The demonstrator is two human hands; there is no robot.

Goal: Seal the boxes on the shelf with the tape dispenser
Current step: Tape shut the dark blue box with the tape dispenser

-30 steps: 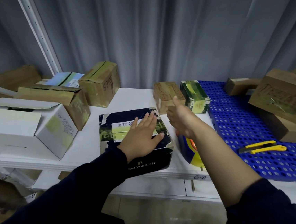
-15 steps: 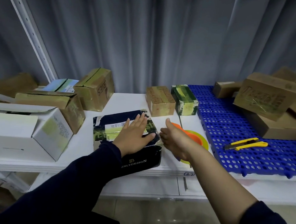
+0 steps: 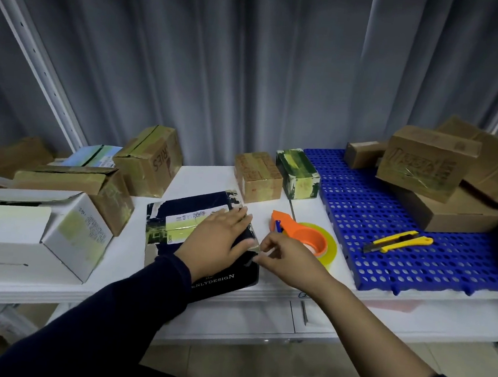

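Note:
A dark navy box [image 3: 193,201] with a white label and yellowish tape strips lies at the front of the white shelf [image 3: 206,175]. My left hand [image 3: 218,241] rests flat on its top, fingers straight. My right hand [image 3: 288,260] is at the box's right edge, its fingertips pinching what looks like a clear end of tape at the corner. The tape dispenser [image 3: 305,236], orange with a yellowish roll, lies on the shelf just behind my right hand, with no hand on it.
A yellow utility knife [image 3: 398,240] lies on a blue perforated mat [image 3: 376,206] at the right, with brown boxes [image 3: 426,166] stacked behind it. Two small boxes [image 3: 258,177] stand behind the navy box. A white box [image 3: 27,237] and several cartons [image 3: 150,160] fill the left side.
My right hand has let go of the tape dispenser, which now lies on the shelf, and has moved to the navy box's right edge. My left hand stays flat on the box.

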